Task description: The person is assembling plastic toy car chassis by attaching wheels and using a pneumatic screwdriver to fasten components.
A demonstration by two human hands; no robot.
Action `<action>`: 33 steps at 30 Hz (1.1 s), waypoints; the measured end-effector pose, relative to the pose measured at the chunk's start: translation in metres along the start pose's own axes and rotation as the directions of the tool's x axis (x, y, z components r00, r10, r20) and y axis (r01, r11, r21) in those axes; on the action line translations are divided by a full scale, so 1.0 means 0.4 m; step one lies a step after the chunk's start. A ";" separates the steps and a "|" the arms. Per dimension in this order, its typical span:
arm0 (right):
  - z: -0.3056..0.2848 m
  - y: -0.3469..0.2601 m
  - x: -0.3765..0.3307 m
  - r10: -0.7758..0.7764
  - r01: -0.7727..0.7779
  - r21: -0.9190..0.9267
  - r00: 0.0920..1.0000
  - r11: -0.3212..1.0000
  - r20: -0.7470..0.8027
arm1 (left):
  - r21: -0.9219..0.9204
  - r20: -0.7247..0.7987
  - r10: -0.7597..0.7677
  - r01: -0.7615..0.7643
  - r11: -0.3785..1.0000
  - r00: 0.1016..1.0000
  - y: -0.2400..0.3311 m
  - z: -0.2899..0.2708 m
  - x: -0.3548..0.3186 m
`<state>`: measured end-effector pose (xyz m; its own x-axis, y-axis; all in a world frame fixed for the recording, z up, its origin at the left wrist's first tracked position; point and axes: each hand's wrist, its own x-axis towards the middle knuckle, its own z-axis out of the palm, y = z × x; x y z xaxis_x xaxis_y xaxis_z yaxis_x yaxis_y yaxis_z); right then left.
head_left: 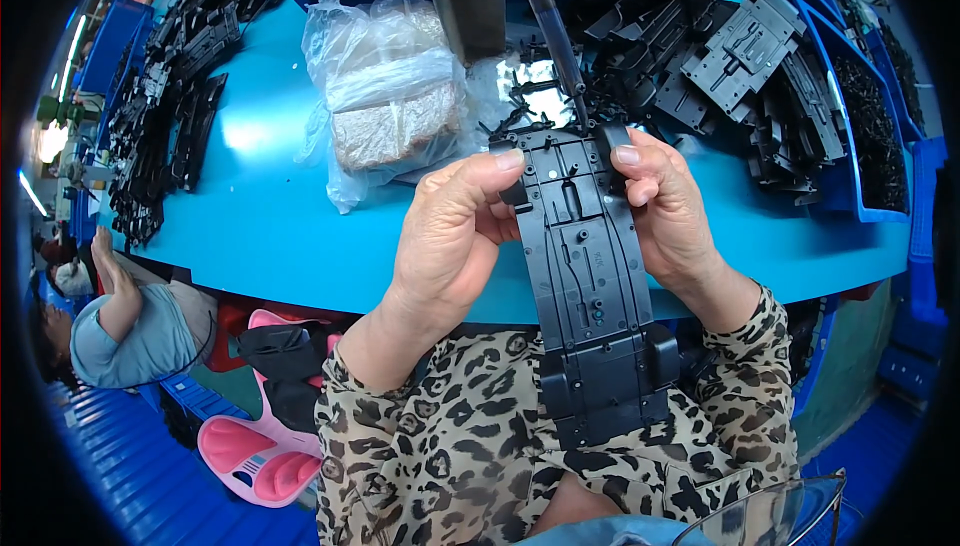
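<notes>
A long black moulded plastic chassis plate (592, 276) lies lengthwise in front of me, its far end up at the table and its near end over my lap. My left hand (445, 236) grips the far left edge, thumb on top and fingers tucked beneath. On the opposite edge my right hand (668, 211) pinches the plate beside a raised black side piece. The tip of a slim dark shaft, seemingly a power screwdriver (552, 31), comes down from above at the plate's far end. Small black plastic parts (528, 96) lie just past that end.
A plastic-wrapped block (395, 96) sits left of centre on the blue table (265, 236). Black moulded parts are heaped at the left (180, 86) and right (745, 56). A blue bin (865, 201) holds dark pieces. Another person (140, 331) sits at left, near a pink chair (262, 456).
</notes>
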<state>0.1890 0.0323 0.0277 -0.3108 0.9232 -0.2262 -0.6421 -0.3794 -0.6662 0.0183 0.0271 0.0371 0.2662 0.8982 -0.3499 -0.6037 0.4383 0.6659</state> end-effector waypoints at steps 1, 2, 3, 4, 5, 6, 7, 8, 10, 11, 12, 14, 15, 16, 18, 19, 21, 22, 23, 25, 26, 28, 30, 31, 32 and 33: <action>0.000 0.001 0.000 -0.004 0.004 -0.012 1.000 1.000 0.000 | 0.003 -0.003 0.004 -0.004 1.000 1.000 0.000 0.000 0.000; 0.000 0.001 -0.001 -0.003 0.003 -0.012 1.000 1.000 0.001 | 0.003 -0.003 0.004 -0.004 1.000 1.000 0.000 -0.001 0.000; 0.000 0.001 -0.002 -0.005 0.005 -0.018 1.000 1.000 -0.005 | 0.004 -0.005 -0.003 0.003 1.000 1.000 -0.001 -0.002 0.001; -0.001 0.000 -0.003 -0.006 0.006 -0.024 1.000 1.000 -0.010 | 0.006 -0.007 -0.010 0.010 1.000 1.000 -0.001 -0.002 0.002; -0.002 0.000 -0.003 -0.006 0.006 -0.024 1.000 1.000 -0.011 | 0.006 -0.007 -0.010 0.010 1.000 1.000 -0.001 -0.001 0.002; -0.003 0.001 -0.003 -0.008 0.008 -0.020 1.000 1.000 -0.010 | 0.010 -0.008 -0.007 0.007 1.000 1.000 0.000 0.002 0.001; -0.004 0.001 -0.003 -0.011 0.010 -0.016 1.000 1.000 -0.010 | 0.015 -0.009 -0.004 0.004 1.000 1.000 0.000 0.003 0.000; -0.004 0.002 -0.004 -0.010 0.010 -0.016 1.000 1.000 -0.010 | 0.015 -0.009 -0.004 0.004 1.000 1.000 -0.001 0.002 0.000; -0.004 0.002 -0.005 -0.018 0.018 -0.007 1.000 1.000 -0.003 | 0.030 -0.009 0.002 -0.002 1.000 1.000 -0.001 -0.001 0.000; -0.004 0.003 -0.005 -0.017 0.016 -0.006 1.000 1.000 -0.003 | 0.030 -0.010 0.002 -0.001 1.000 1.000 0.000 0.001 -0.002; -0.006 0.003 -0.004 -0.009 0.009 0.003 1.000 1.000 -0.005 | 0.035 -0.002 0.007 -0.007 0.999 1.000 0.002 0.003 -0.002; -0.005 0.003 -0.002 0.000 0.000 0.014 1.000 1.000 -0.008 | 0.040 0.004 0.012 -0.012 0.999 1.000 0.003 0.003 0.001; 0.001 0.000 -0.003 0.001 -0.001 0.017 1.000 1.000 -0.009 | 0.047 0.011 0.020 -0.021 0.999 1.000 0.003 0.004 0.000; 0.004 -0.001 -0.005 0.003 -0.002 0.021 1.000 1.000 -0.010 | 0.054 0.016 0.029 -0.030 0.998 0.999 0.003 0.005 -0.001; 0.002 -0.002 -0.004 0.003 -0.003 0.031 1.000 1.000 -0.012 | 0.055 0.008 0.028 -0.029 0.998 1.000 0.007 0.014 -0.004; 0.000 -0.003 -0.003 0.005 -0.004 0.041 1.000 0.999 -0.015 | 0.054 -0.002 0.027 -0.027 0.998 1.000 0.008 0.017 -0.004; -0.004 0.000 -0.001 0.000 0.000 0.023 1.000 1.000 -0.030 | 0.066 0.015 0.031 -0.032 0.997 0.999 0.009 0.017 -0.002; -0.006 0.001 0.000 -0.004 0.004 0.005 0.999 1.000 -0.044 | 0.078 0.031 0.038 -0.040 0.996 0.999 0.010 0.016 -0.001; -0.006 0.000 0.000 -0.005 0.005 0.006 0.999 1.000 -0.044 | 0.079 0.031 0.037 -0.040 0.996 0.999 0.012 0.017 -0.001; -0.006 -0.001 0.000 0.011 -0.010 0.035 0.999 0.999 -0.037 | 0.105 0.035 0.041 -0.044 0.994 0.999 0.015 0.018 -0.004; -0.004 -0.002 0.000 0.010 -0.009 0.035 0.999 0.999 -0.036 | 0.105 0.035 0.041 -0.045 0.993 0.999 0.015 0.018 -0.004; -0.003 -0.001 0.000 0.018 -0.018 -0.001 0.999 1.000 -0.050 | 0.137 0.021 0.036 -0.039 0.990 0.999 0.013 0.015 -0.003; -0.002 -0.003 0.001 0.013 -0.013 -0.006 0.998 1.000 -0.066 | 0.135 0.017 0.035 -0.037 0.990 0.999 0.014 0.019 -0.003; -0.002 -0.004 0.002 0.007 -0.008 -0.011 0.997 1.000 -0.081 | 0.134 0.013 0.035 -0.036 0.990 0.999 0.015 0.021 -0.003; -0.009 -0.003 0.003 0.008 -0.008 -0.011 0.997 1.000 -0.081 | 0.134 0.013 0.034 -0.036 0.990 0.999 0.016 0.022 -0.003; -0.022 -0.001 0.003 -0.002 0.003 0.019 0.997 1.000 -0.079 | 0.124 0.014 0.028 -0.029 0.992 1.000 0.018 0.024 -0.003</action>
<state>0.1948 0.0341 0.0214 -0.2537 0.9258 -0.2803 -0.6563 -0.3777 -0.6532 0.0209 0.0293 0.0485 0.2602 0.9103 -0.3220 -0.5130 0.4128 0.7526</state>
